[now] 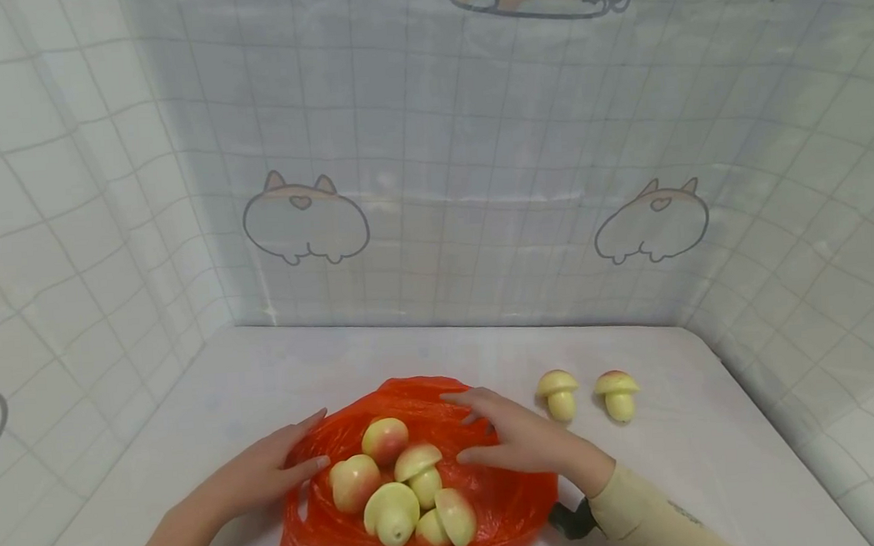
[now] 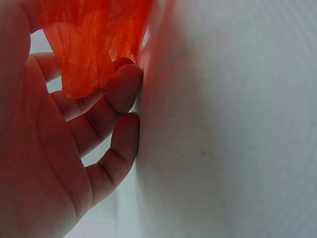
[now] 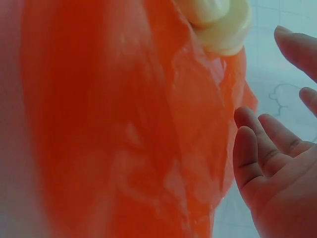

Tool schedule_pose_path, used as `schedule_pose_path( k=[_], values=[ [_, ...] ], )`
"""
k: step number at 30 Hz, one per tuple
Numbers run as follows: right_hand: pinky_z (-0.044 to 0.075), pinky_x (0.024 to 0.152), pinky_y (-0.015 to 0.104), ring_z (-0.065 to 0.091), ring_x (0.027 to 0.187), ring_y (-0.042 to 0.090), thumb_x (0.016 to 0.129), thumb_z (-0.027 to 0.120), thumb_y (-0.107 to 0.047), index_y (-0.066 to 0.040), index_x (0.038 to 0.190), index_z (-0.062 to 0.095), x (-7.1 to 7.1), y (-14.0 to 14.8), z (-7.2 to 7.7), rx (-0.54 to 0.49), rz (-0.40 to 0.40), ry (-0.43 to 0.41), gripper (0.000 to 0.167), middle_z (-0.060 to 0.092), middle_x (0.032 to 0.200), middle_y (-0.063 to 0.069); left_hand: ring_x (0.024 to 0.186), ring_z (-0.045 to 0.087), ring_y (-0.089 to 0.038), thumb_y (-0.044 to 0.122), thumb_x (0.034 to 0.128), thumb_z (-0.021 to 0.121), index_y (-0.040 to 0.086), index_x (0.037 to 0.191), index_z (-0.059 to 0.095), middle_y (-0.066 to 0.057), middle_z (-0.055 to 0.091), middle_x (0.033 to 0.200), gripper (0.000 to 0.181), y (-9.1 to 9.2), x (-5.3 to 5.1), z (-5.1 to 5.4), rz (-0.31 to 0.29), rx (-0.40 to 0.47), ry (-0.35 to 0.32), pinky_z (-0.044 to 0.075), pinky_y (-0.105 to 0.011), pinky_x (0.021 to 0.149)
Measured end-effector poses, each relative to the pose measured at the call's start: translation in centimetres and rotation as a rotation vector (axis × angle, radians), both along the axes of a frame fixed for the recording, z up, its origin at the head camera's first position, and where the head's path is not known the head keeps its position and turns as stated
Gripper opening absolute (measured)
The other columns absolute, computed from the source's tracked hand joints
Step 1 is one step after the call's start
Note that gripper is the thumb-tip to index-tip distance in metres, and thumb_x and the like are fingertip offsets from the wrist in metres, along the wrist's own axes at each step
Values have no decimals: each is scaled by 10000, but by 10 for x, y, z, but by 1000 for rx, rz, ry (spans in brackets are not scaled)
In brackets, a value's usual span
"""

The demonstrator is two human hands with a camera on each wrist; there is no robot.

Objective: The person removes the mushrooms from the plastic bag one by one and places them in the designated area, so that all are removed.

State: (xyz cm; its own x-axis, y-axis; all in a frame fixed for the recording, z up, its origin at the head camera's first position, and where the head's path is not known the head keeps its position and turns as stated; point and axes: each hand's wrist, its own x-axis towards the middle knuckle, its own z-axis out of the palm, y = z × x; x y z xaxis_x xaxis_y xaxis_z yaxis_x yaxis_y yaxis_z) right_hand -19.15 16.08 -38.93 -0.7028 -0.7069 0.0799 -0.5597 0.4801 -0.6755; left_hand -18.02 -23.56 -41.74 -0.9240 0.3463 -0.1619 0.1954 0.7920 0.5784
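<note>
Bag [image 1: 517, 502], at six o'clock on the table [image 1: 381, 347], spread wide with five mushrooms [image 1: 391, 510] clustered in it; a loose pair [image 1: 619, 395] lies outside at two o'clock. Left hand [image 1: 257, 472], at the bag's nine o'clock edge, shows loosely bent fingers and thumb well apart, plastic between them ungripped; right hand [image 1: 522, 436], over the two o'clock side, has spread fingers holding nothing. Bare tabletop runs from the bag's twelve o'clock edge to the wall [image 1: 474, 262].

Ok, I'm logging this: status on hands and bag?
Left hand at left edge of red bag. Right hand open, empty. Five yellow-red pieces, some mushroom-shaped, on it. No obstruction seen.
</note>
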Motion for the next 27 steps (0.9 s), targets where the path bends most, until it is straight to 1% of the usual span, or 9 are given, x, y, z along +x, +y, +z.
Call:
schedule_pose_path(
  k=[3, 8, 13, 18, 22, 27],
  values=[
    [525, 920, 355, 579, 1148, 207, 922, 693, -423, -244, 1526, 369, -1, -4, -4, -5, 24, 6, 709, 450, 1448, -25, 1331, 424, -394, 572, 892, 640, 133, 1532, 377, -117, 487, 1454, 819, 0, 0, 0, -4, 2, 3, 391, -627, 1023],
    [529, 893, 317, 581, 1121, 168, 922, 695, -415, -286, 1521, 375, -1, -10, -7, 14, 52, 30, 692, 469, 1430, -40, 1330, 428, -388, 576, 892, 637, 136, 1531, 382, -113, 491, 1451, 816, 0, 0, 0, -4, 0, 2, 396, -624, 1021],
    [527, 893, 308, 563, 1139, 137, 925, 700, -389, -341, 1521, 361, -2, -17, -11, 32, 83, 15, 686, 456, 1445, -45, 1335, 425, -383, 585, 891, 633, 143, 1532, 381, -106, 489, 1455, 818, 0, 0, -1, 1, -5, 4, 391, -620, 1028],
    [518, 897, 288, 542, 1161, 125, 926, 708, -359, -334, 1524, 364, -2, -22, -17, 45, 110, 0, 691, 446, 1450, -29, 1341, 417, -387, 582, 889, 636, 147, 1532, 380, -104, 483, 1461, 818, 0, 0, -2, 2, 4, -10, 391, -625, 1025],
    [513, 887, 271, 539, 1153, 108, 924, 715, -343, -336, 1519, 378, -2, -25, -19, 43, 127, -13, 684, 457, 1434, -25, 1344, 417, -383, 583, 893, 631, 142, 1534, 376, -104, 481, 1465, 818, 0, -1, -2, -1, 8, -3, 386, -621, 1031],
    [501, 885, 257, 526, 1137, 85, 922, 717, -344, -359, 1512, 382, -3, -29, -20, 52, 145, 9, 678, 465, 1412, -45, 1334, 428, -379, 575, 896, 633, 132, 1530, 381, -108, 489, 1456, 814, 0, -1, -2, -7, 7, 15, 394, -617, 1028]
  ],
)
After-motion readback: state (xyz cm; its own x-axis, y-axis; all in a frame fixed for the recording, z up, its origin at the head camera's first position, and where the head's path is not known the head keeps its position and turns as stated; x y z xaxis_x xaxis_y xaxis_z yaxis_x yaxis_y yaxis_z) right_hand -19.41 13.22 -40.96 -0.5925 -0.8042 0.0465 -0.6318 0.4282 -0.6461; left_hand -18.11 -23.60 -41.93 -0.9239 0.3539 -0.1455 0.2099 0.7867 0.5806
